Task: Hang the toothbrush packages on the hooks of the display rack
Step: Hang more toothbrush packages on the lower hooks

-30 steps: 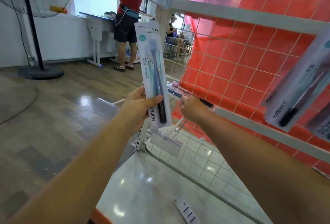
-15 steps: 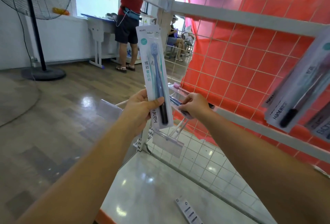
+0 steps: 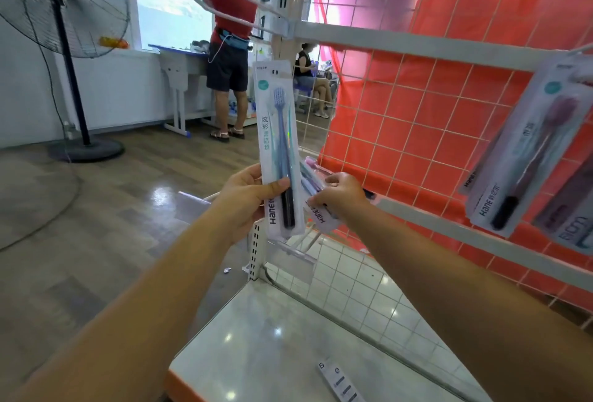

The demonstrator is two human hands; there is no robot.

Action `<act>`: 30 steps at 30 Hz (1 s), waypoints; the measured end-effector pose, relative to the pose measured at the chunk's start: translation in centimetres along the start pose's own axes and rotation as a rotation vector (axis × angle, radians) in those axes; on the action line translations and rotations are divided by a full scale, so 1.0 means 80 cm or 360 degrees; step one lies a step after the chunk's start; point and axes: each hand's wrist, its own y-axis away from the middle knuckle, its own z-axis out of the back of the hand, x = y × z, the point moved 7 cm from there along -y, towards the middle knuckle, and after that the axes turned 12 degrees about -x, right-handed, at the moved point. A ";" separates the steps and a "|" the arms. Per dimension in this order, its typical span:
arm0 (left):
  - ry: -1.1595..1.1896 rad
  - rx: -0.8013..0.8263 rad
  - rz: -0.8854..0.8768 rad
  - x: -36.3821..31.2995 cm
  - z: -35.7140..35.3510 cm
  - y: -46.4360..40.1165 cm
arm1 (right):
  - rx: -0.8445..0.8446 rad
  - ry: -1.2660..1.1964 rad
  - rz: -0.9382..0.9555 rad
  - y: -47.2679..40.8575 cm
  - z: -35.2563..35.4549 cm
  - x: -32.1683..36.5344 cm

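- My left hand (image 3: 247, 199) grips a toothbrush package (image 3: 279, 151) upright near frame centre, thumb clamped across its lower front.
- That package is a long white card under clear plastic: a blue-bristled brush with a blue stem going black at the handle, a teal round mark up top, "Hane" printed at the bottom.
- My right hand (image 3: 341, 193), at 3 o'clock from the left, pinches a second package (image 3: 316, 206) tilted toward the rack; a pink-headed brush shows inside, the rest is hidden.
- Hung packages (image 3: 526, 145) dangle at 3 o'clock on the display rack (image 3: 426, 48), white bars over a wire grid with red sheet behind.
- One small label card (image 3: 341, 382) lies on the rack's base shelf (image 3: 256, 353) at 6 o'clock.
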 end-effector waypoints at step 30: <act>-0.0226 0.0157 -0.0133 -0.011 -0.091 0.198 | -0.0093 -0.0955 -0.0049 0.242 0.254 -0.069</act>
